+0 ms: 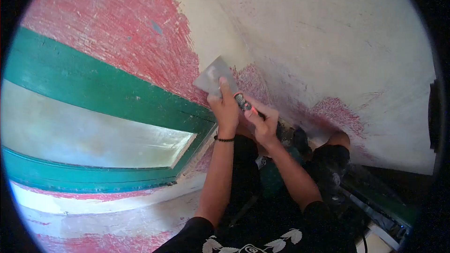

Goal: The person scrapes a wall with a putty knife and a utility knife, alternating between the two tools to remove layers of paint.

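Note:
A wide metal scraper (216, 76) lies with its blade against the wall, where red paint meets a smooth cream patch (213, 33). My left hand (226, 112), with a dark bead bracelet at the wrist, presses its fingers on the blade near the handle. My right hand (265, 124) is closed round the black and orange handle (243, 103). Rough red paint (251, 77) shows just beyond the blade, toward the corner.
On the left, a green frame (93, 84) surrounds a pale glossy pane (103, 126). A cream wall (328, 33) with red traces rises on the right. My bent knees are below, and a dark green and metal object (375, 206) is at the lower right.

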{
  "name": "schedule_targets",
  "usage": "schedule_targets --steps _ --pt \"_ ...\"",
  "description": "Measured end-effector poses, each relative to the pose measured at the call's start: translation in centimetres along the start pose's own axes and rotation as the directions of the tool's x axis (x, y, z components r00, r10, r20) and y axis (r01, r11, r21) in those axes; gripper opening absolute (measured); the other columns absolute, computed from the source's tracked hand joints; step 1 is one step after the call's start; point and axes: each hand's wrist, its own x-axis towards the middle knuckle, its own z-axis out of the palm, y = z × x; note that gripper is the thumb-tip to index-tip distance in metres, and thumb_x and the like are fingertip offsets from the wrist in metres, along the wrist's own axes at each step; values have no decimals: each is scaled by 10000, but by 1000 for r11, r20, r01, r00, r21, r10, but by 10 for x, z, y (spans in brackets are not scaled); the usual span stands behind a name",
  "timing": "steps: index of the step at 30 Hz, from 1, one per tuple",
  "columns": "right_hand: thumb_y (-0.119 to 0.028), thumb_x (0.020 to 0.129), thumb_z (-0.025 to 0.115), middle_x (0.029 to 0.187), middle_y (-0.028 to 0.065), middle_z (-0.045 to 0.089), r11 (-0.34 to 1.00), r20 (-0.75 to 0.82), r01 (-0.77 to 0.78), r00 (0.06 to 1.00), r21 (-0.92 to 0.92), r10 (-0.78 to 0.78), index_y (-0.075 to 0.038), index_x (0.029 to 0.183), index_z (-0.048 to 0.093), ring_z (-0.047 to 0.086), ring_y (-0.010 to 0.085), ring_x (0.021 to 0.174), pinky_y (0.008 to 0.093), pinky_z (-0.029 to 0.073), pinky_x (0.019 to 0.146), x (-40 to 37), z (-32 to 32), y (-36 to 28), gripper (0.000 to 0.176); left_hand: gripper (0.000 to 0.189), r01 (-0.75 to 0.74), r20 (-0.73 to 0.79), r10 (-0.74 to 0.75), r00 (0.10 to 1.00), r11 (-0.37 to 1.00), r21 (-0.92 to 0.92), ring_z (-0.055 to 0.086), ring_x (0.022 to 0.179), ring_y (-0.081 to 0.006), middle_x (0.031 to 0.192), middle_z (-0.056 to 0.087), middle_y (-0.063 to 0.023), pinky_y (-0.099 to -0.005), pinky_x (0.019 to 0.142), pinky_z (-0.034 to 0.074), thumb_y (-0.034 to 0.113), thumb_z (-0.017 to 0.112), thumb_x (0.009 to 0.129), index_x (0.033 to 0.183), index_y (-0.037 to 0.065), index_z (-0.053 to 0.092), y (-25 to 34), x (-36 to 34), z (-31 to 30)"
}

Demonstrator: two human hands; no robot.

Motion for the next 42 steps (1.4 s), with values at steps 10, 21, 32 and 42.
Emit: schedule_targets --steps 10,21,32,42 --pt "-63 861 645 1075 138 703 975 -24 140 989 -170 -146 125 1242 596 632 133 945 276 496 872 -16 13 3 427 404 -45 -32 46 998 998 44 509 639 -110 708 595 -44 -340 558 417 286 541 1021 853 -76 596 -9 -13 -11" --pt "-46 867 648 1133 148 695 988 7 38 999 -148 -38 88 1240 619 627 149 1013 304 487 926 -1 22 -28 398 392 -155 -31 156 987 988 16 482 588 -132 631 565 -65 -360 539 397 243 529 1022 811 -81 593 9 9 -13" --pt "-57 898 622 1174 159 670 995 -68 92 993 -42 -95 127 1253 583 607 168 1078 312 462 966 -39 44 -5 401 347 -185 -107 188 976 982 34 545 698 -130 734 617 -90 -332 630 450 241 548 1014 924 -83 635 -4 -17 -29" --pt "-7 876 620 1168 124 681 992 -44 -123 991 31 124 86 1264 604 609 151 1067 293 455 973 -7 27 -29 399 360 -125 -30 125 992 992 23 506 604 -144 652 595 -92 -364 572 422 230 558 1007 839 -82 622 16 5 -13"
